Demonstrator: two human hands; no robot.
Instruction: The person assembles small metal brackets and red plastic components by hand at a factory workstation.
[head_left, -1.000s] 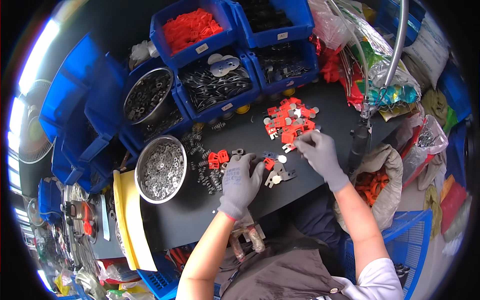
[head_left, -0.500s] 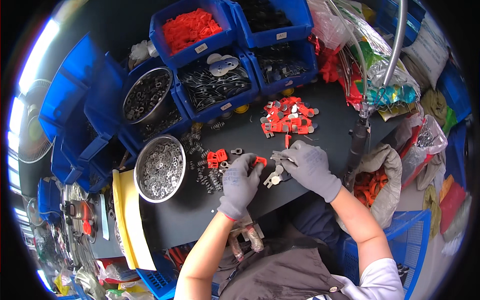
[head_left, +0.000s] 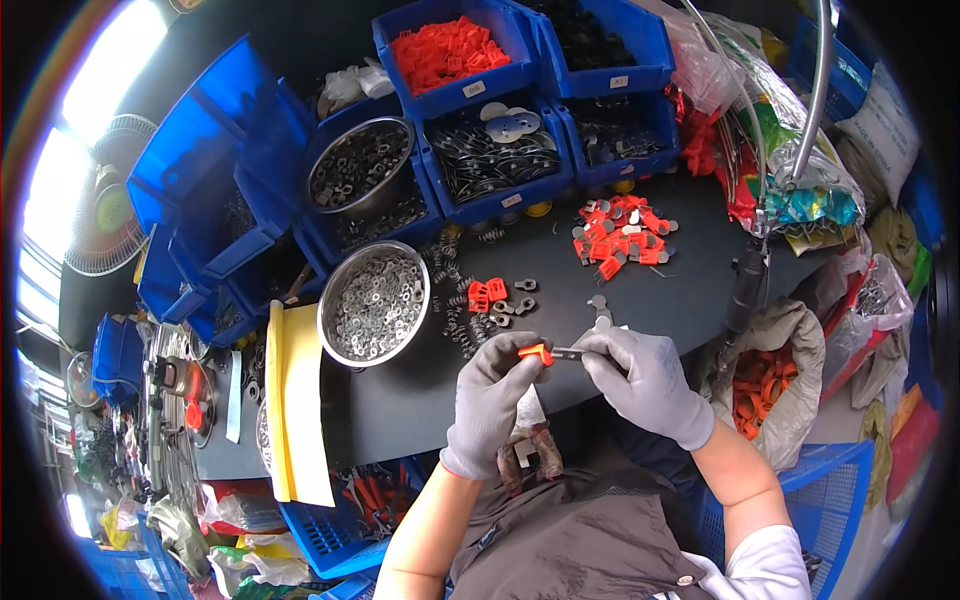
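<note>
The left hand [head_left: 488,398] has its grip closed on a red clip [head_left: 538,352]. At the clip's 3 o'clock, the right hand [head_left: 648,384] pinches a metal strip [head_left: 568,354], long axis roughly 9-to-3 o'clock; contact depth cannot be determined.

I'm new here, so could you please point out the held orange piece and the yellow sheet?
Orange piece [head_left: 541,353], head view: the part showing beyond the left hand [head_left: 490,402].
Yellow sheet [head_left: 304,404], head view: middle of its face.
</note>
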